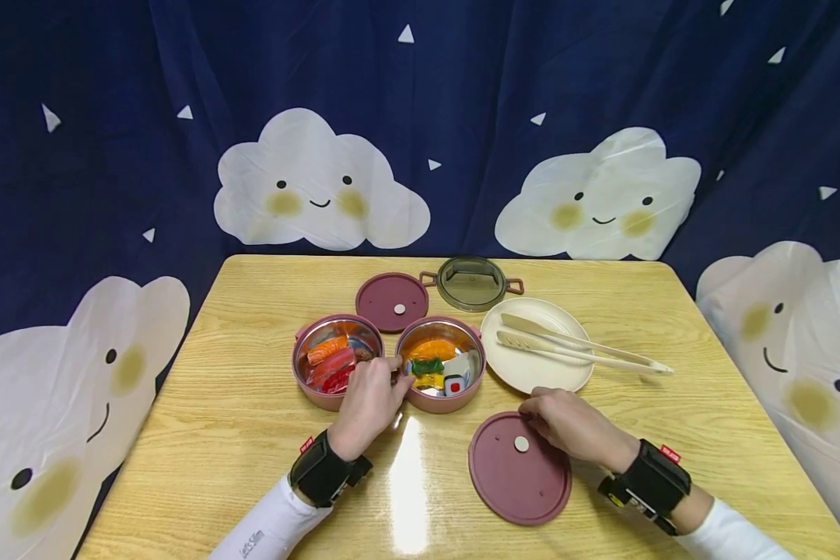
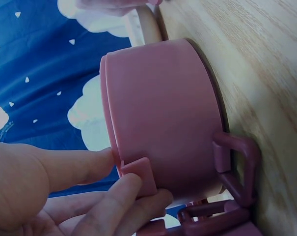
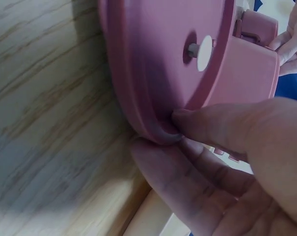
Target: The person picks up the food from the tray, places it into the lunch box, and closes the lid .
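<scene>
My left hand pinches the small side tab of the right pink pot, thumb at the rim and fingers under the tab. Wrapped toy food in orange, green, yellow and white lies inside this pot. To its left stands a second pink pot holding orange and red toy pieces, partly hidden behind my left hand. With thumb and fingers, my right hand grips the edge of a round dark pink lid with a white knob, low over the table's front; whether it touches the wood I cannot tell.
Behind the pots lie another dark pink lid and a clear grey lid with side handles. A cream plate sits to the right, and cream tongs lie across it, reaching past its edge. The curtain hangs behind the table.
</scene>
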Motion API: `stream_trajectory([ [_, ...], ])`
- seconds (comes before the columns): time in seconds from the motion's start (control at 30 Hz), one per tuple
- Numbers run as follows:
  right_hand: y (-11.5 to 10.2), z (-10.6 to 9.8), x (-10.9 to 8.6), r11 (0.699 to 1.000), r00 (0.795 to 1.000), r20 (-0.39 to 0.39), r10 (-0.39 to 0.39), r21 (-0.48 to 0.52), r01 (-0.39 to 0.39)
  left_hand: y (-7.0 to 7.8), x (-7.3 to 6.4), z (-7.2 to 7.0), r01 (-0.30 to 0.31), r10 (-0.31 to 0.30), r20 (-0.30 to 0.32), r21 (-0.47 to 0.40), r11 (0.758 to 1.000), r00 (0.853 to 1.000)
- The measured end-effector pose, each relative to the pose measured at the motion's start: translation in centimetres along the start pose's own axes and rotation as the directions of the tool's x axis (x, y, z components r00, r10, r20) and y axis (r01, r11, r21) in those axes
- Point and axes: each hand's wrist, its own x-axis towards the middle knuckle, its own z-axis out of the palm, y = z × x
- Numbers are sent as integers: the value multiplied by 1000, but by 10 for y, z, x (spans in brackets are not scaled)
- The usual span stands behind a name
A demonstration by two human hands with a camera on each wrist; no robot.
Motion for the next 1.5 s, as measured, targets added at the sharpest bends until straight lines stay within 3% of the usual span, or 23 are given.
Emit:
stream_trajectory([
  [0.33, 0, -1, -1, 1000, 1000, 0, 6, 24, -6, 0, 0, 0, -4, 4, -5, 2, 1000, 1000],
  [0.8, 1, -18, -1, 978, 999, 28, 29, 207, -34, 0, 0, 0, -30, 30, -21, 7, 1000, 999],
  [1.23, -2, -46, 5, 970, 999, 6, 45, 237, -46, 0, 0, -1, -22, 22, -15, 0, 1000, 1000],
  [1.5, -1, -61, 18, 970, 998, -27, 62, 236, -54, 1, 0, -1, -17, 17, -12, 7, 1000, 1000],
])
